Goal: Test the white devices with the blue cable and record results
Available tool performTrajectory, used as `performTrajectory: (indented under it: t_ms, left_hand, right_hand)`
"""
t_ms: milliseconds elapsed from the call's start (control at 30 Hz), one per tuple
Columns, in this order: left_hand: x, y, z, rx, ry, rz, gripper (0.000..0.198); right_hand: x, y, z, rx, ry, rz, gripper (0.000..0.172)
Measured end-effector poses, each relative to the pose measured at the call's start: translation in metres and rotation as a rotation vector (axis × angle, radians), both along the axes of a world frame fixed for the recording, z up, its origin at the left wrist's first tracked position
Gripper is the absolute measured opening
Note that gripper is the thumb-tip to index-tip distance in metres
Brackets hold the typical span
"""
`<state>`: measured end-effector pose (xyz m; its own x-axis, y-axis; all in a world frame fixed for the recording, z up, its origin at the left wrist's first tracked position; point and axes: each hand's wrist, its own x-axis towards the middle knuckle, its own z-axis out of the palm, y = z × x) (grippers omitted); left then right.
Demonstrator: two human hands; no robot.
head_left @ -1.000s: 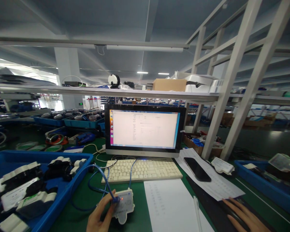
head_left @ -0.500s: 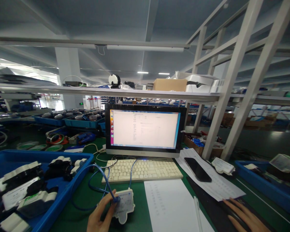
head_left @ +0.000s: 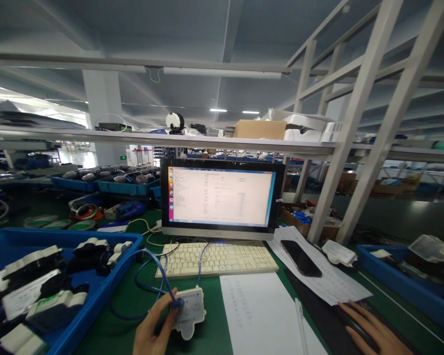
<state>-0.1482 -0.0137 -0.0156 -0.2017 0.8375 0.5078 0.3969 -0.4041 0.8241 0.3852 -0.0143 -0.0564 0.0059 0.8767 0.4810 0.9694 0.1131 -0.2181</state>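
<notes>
My left hand (head_left: 156,323) pinches the plug end of a blue cable (head_left: 150,254) between thumb and fingers. That plug sits against the face of a small white plastic module (head_left: 191,310) with printed markings, which lies at the fingertips above the green table. My right hand (head_left: 370,328) is draped over a black computer mouse (head_left: 363,337) on a dark mat, partly hidden by the fingers. Ahead of both hands are a white keyboard (head_left: 222,259) and a lit monitor (head_left: 222,197) showing a page of text.
A blue tray (head_left: 131,241) of white and black modules stands at left, another blue tray (head_left: 410,286) at right. Printed paper (head_left: 259,310) with a white pen (head_left: 301,323), a phone (head_left: 301,258) and a loose white module (head_left: 339,252) lie between. Metal posts (head_left: 329,197) rise at right.
More text has appeared on the monitor, on the left and right of the page. Both hands keep nearly the same places.
</notes>
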Motion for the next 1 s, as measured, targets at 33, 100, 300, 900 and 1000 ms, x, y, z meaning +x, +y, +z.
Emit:
performTrajectory:
  t_ms: [33, 100, 300, 900, 1000]
  left_hand:
    - [0.000, 0.000, -0.001, 0.006, 0.008, 0.002, 0.030]
    - [-0.001, 0.001, -0.003, 0.038, 0.011, 0.025, 0.028]
    - [-0.002, 0.002, 0.000, 0.041, -0.251, 0.154, 0.038]
    - [0.002, -0.006, 0.024, -0.105, -0.248, 0.161, 0.049]
    - [0.003, -0.006, 0.023, -0.120, -0.268, 0.149, 0.049]
  right_hand:
    - [-0.001, 0.000, 0.002, 0.000, -0.006, -0.005, 0.047]
    - [-0.005, -0.002, 0.009, 0.037, -0.034, -0.017, 0.049]
    - [-0.048, -0.016, 0.052, 0.224, -0.129, -0.034, 0.045]
    - [-0.184, 0.009, 0.101, -0.735, 0.952, 0.071, 0.024]
    - [-0.216, 0.002, 0.104, -0.608, 1.266, 0.166, 0.022]
